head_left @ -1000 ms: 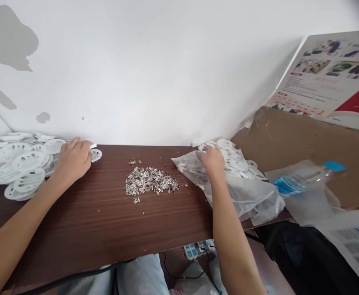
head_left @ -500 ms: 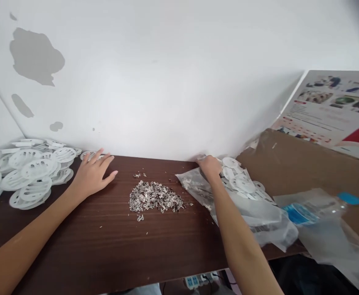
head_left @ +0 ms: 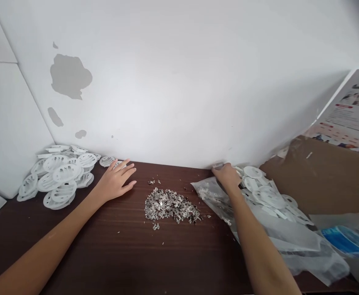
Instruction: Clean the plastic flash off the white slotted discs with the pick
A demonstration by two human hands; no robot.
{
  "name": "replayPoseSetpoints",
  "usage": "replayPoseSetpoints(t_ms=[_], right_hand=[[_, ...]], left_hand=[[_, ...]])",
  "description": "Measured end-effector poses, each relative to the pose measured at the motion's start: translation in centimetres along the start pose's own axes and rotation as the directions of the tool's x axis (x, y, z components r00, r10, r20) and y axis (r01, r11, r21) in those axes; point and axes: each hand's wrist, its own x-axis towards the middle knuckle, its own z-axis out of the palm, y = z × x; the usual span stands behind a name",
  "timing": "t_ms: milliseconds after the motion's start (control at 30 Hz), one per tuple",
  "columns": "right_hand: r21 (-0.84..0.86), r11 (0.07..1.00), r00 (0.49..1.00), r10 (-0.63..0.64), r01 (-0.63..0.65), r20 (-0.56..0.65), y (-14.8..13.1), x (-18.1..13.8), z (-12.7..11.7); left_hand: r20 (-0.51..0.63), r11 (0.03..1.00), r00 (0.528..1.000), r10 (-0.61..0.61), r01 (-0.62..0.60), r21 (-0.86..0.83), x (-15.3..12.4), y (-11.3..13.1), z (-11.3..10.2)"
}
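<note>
My left hand (head_left: 115,181) lies flat on the dark wooden table (head_left: 105,246), fingers spread, holding nothing, just right of a pile of white slotted plastic discs (head_left: 59,174). My right hand (head_left: 226,176) is at the back of the table by the wall, fingers curled on a small white piece at the edge of a second heap of white discs (head_left: 265,192) lying on a clear plastic bag (head_left: 277,233). A small heap of grey and white scraps (head_left: 170,207) lies between my hands.
The white wall (head_left: 179,82) with grey patches runs close behind the table. A brown cardboard sheet (head_left: 326,180) and a printed poster (head_left: 351,119) lean at the right. A water bottle with a blue label (head_left: 345,239) lies at the far right.
My left hand left the disc pile and moved right to lie flat on the table. The view tilted up and to the left. My right hand stayed at the right heap near the wall.
</note>
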Motion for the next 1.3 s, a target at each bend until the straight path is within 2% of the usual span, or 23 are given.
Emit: replayPoseSetpoints(t_ms=[233,400,467,567,633,667,733,767,800,833,867,900,933,1000,1133,1233,1300], right_hand=[[0.03,0.999,0.998,-0.027,0.028,-0.055,-1.2,-1.9,-0.5],[0.008,0.996,0.991,-0.086,0.087,-0.102,-2.1,-4.2,-2.0],[-0.02,0.989,0.979,-0.149,0.148,-0.142,-3.1,-6.0,-3.1],[-0.018,0.917,0.897,-0.394,0.399,-0.201,-5.6,-10.5,-4.4],[0.088,0.777,0.779,-0.607,0.623,-0.16,-7.6,-14.3,-4.3],[0.124,0.668,0.678,-0.713,0.734,-0.176,-8.6,-16.2,-3.9],[0.077,0.398,0.404,-0.876,0.914,-0.264,-10.0,-19.5,-2.7],[0.018,0.29,0.281,-0.906,0.957,-0.315,-10.5,-20.8,-1.9],[-0.035,0.202,0.177,-0.918,0.979,-0.355,-10.8,-21.7,-1.2],[-0.068,0.144,0.108,-0.918,0.987,-0.382,-11.0,-22.3,-0.5],[-0.082,0.125,0.084,-0.916,0.989,-0.392,-11.0,-22.7,0.0],[-0.079,0.13,0.089,-0.917,0.988,-0.389,-10.9,-22.8,0.3],[-0.066,0.151,0.116,-0.92,0.986,-0.374,-10.8,-22.7,0.4],[-0.022,0.222,0.203,-0.926,0.975,-0.318,-10.4,-22.2,0.2],[0.127,0.342,0.362,-0.909,0.931,-0.206,-9.5,-20.4,-1.3],[0.295,0.424,0.474,-0.872,0.856,-0.124,-8.2,-18.3,-2.3],[0.358,0.513,0.558,-0.829,0.78,-0.027,-7.2,-16.6,-2.3]], left_hand=[[-0.016,0.999,1.0,0.026,-0.025,0.048,-0.3,-0.3,0.2],[-0.043,0.996,0.998,0.044,-0.04,0.08,-0.4,-0.3,0.1],[-0.046,0.996,0.998,0.049,-0.045,0.078,-0.4,-0.5,0.0],[-0.061,0.999,0.997,0.038,-0.037,0.022,-0.4,-0.8,0.0],[-0.086,0.998,0.996,-0.016,0.01,-0.069,-0.3,-0.4,0.0],[-0.099,0.988,0.993,-0.067,0.053,-0.146,-0.2,0.1,0.1],[-0.095,0.905,0.965,-0.243,0.19,-0.381,0.1,1.6,0.1],[-0.04,0.81,0.947,-0.319,0.251,-0.53,0.3,2.6,0.1],[0.011,0.677,0.929,-0.37,0.278,-0.682,0.5,3.6,0.1],[0.093,0.524,0.911,-0.402,0.313,-0.792,0.7,4.7,0.1],[0.201,0.372,0.887,-0.417,0.368,-0.852,0.8,5.7,0.2],[0.291,0.244,0.859,-0.422,0.417,-0.876,1.0,6.6,0.2],[0.351,0.155,0.832,-0.43,0.451,-0.879,1.2,7.2,0.3],[0.397,0.054,0.792,-0.465,0.472,-0.88,1.6,8.0,0.6],[0.349,-0.004,0.737,-0.578,0.426,-0.905,2.6,7.9,1.5],[0.331,0.0,0.676,-0.659,0.44,-0.898,3.6,7.5,2.4],[0.314,0.025,0.664,-0.679,0.448,-0.893,4.2,7.4,3.1]])
